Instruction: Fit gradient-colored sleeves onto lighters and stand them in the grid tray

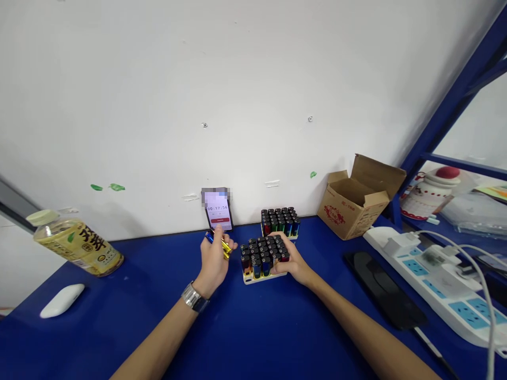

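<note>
My left hand (214,264) is closed around a few batteries; a blue one (208,237) and a yellow one (226,250) show between the fingers. Just right of it, a pale battery tray (249,281) holds rows of upright batteries (256,268) with black tops and coloured bodies. My right hand (293,264) wraps round the right side of this tray, thumb in front and fingers behind, hiding some batteries there. Behind it, near the wall, stands a second tray (293,237) filled with similar batteries (279,215).
A phone (217,211) showing a timer leans on the wall. To the right are an opened cardboard box (340,214), a black phone (384,290) and a power strip (435,290) with cables. On the left are a drink bottle (79,245) and a white mouse (62,301).
</note>
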Motion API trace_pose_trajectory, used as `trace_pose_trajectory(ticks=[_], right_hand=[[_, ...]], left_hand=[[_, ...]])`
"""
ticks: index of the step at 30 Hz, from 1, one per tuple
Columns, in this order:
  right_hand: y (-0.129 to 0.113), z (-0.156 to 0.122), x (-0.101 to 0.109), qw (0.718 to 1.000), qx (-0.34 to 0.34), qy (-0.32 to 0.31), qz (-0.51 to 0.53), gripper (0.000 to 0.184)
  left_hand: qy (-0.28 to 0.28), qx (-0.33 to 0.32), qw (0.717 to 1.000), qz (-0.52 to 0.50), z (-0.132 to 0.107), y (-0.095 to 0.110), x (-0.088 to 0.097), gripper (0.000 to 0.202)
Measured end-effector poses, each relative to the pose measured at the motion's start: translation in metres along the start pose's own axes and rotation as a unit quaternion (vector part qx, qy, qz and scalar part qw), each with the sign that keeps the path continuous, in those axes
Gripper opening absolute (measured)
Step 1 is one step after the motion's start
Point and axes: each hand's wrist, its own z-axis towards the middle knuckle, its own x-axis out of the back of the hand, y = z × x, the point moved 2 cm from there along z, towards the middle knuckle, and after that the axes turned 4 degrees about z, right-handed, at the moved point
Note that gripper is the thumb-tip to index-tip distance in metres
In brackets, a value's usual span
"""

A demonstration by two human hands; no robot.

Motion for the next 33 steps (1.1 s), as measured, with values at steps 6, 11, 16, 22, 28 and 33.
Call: trace_pose_trajectory(ticks=[6,11,16,22,28,33], right_hand=[[0.001,0.001,0.001,1.000,-0.003,-0.001,-0.005,0.056],[-0.001,0.002,0.001,1.000,0.012,0.012,-0.015,0.052],[-0.001,0.002,0.000,1.000,0.011,0.012,-0.001,0.051],[0.000,0.002,0.000,1.000,-0.009,0.003,0.008,0.056],[-0.003,0.001,-0.001,1.000,-0.007,0.004,0.010,0.054],[-0.002,0.001,0.000,1.000,-0.007,0.002,-0.001,0.055]], left_hand=[[-0.129,-0.063,0.949,0.279,0.003,0.008,0.025,0.032],[-0.251,-0.099,0.878,0.397,-0.016,0.001,0.020,0.050],[-0.250,-0.144,0.877,0.384,-0.023,0.007,0.017,0.040],[-0.131,-0.046,0.978,0.156,-0.013,0.008,0.023,0.033],[-0.087,0.099,0.976,0.174,0.002,-0.005,0.030,0.031],[-0.127,0.181,0.939,0.262,0.008,-0.001,0.044,0.029]])
